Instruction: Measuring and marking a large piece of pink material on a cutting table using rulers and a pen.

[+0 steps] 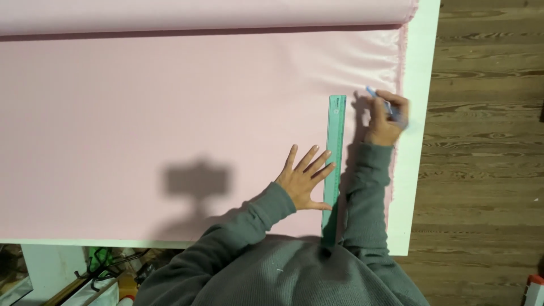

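Green ruler [335, 161] lies lengthwise on pink fabric [170, 130], near its right edge. Left hand [303, 178], fingers spread wide, presses flat beside and onto the ruler. Right hand [385, 119] pinches a blue marker [381, 101] just right of ruler's top; white table [416, 141] beneath.

Cloth [170, 113] lies spread over the table [422, 113], its roll [198, 14] along the far edge. A ruler [334, 164] lies on the cloth toward the right, running near to far. The left hand [303, 178] presses flat just left of it; the right hand [385, 116] holds a pen [377, 96] to its right, near the cloth's right edge. Floor [487, 141] lies right of the table.
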